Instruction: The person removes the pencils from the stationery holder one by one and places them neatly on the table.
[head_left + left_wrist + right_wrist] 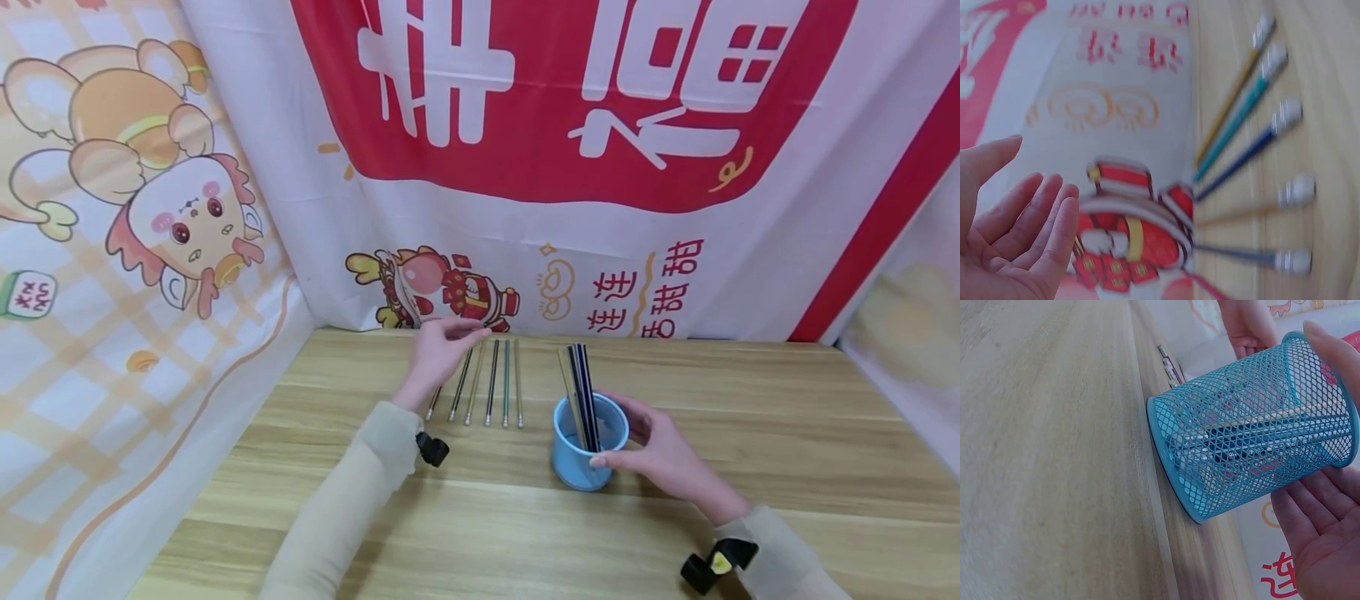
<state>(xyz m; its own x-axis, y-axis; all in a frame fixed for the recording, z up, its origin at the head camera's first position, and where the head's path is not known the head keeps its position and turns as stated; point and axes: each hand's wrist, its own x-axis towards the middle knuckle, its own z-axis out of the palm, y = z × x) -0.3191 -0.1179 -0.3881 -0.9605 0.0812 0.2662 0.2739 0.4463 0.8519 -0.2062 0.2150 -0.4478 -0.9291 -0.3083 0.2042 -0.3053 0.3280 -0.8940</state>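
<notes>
My right hand point(663, 450) grips a light-blue mesh pencil cup point(581, 471), its thumb at the near rim and its fingers around the far side. Several pencils point(582, 400), dark ones and a tan one, lean inside the cup. My left hand point(442, 350) hovers over the far ends of a row of pencils point(491, 383), its fingers loosely bent with nothing between them. In the left wrist view, the white eraser ends of the pencils point(1247, 144) fan out beside that hand point(1016, 231). The right wrist view has the cup point(1235, 425) slanting across the picture.
The wooden table point(480, 533) ends at the back against a red and white printed cloth point(480, 217). Another printed cloth point(150, 350) hangs along the left side. Black wrist straps point(432, 450) sit on both sleeves.
</notes>
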